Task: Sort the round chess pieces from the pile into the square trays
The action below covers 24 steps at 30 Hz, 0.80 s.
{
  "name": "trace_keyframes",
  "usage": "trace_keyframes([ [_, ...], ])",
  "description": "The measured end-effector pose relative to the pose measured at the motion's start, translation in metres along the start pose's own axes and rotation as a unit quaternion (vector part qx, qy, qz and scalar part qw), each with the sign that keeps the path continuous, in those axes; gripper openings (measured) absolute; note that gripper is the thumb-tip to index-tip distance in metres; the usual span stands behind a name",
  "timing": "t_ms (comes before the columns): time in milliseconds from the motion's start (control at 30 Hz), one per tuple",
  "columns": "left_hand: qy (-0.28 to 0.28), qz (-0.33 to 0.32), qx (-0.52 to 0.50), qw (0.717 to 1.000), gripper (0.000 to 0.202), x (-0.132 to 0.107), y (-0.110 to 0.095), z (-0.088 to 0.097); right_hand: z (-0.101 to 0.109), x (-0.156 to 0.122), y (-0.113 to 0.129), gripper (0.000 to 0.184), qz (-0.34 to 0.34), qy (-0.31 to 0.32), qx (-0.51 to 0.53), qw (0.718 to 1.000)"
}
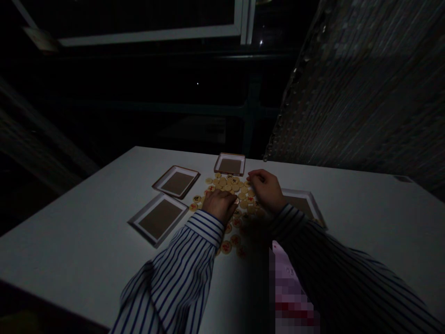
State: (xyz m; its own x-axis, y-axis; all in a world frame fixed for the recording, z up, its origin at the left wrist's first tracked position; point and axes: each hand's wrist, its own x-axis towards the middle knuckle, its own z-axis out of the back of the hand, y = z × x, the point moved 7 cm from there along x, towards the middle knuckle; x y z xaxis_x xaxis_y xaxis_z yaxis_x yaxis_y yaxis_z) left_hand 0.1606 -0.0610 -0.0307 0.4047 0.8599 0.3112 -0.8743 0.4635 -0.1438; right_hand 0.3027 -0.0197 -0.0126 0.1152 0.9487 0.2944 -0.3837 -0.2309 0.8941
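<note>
A heap of several round pale wooden game discs (232,186) with red or black characters lies on a white table (86,241). My left hand (219,204) rests knuckles up on the left side of the heap, fingers curled onto the discs. My right hand (266,188) lies on the right side, fingers bent down with the tips pinched at a disc near the heap's far edge. Both arms wear blue-striped white sleeves. What the fingers hold is hidden.
Several shallow square trays with brown bottoms ring the heap: two at the left (176,182) (158,218), one behind (230,163), one at the right (306,202) partly under my right arm. A dark woven wall rises at the right; a dark window lies beyond the table.
</note>
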Motion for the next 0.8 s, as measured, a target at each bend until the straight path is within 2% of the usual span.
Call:
trace_keyframes([
  [133,0.001,-0.006,0.000,1.000,0.018,0.000,-0.002,0.001,-0.005,-0.004,0.006,0.023,0.052,0.038,-0.151,0.986],
  [300,-0.007,-0.017,-0.001,1.000,0.017,0.001,-0.004,0.002,-0.017,-0.011,0.016,0.023,0.114,0.086,-0.314,0.939],
  [533,0.005,-0.034,0.015,0.999,0.015,0.001,-0.007,0.003,-0.031,-0.015,0.016,0.024,0.154,0.143,-0.367,0.906],
  [800,0.007,-0.029,0.006,1.000,0.016,0.000,-0.005,0.001,-0.038,-0.016,0.018,0.026,0.164,0.167,-0.398,0.887],
])
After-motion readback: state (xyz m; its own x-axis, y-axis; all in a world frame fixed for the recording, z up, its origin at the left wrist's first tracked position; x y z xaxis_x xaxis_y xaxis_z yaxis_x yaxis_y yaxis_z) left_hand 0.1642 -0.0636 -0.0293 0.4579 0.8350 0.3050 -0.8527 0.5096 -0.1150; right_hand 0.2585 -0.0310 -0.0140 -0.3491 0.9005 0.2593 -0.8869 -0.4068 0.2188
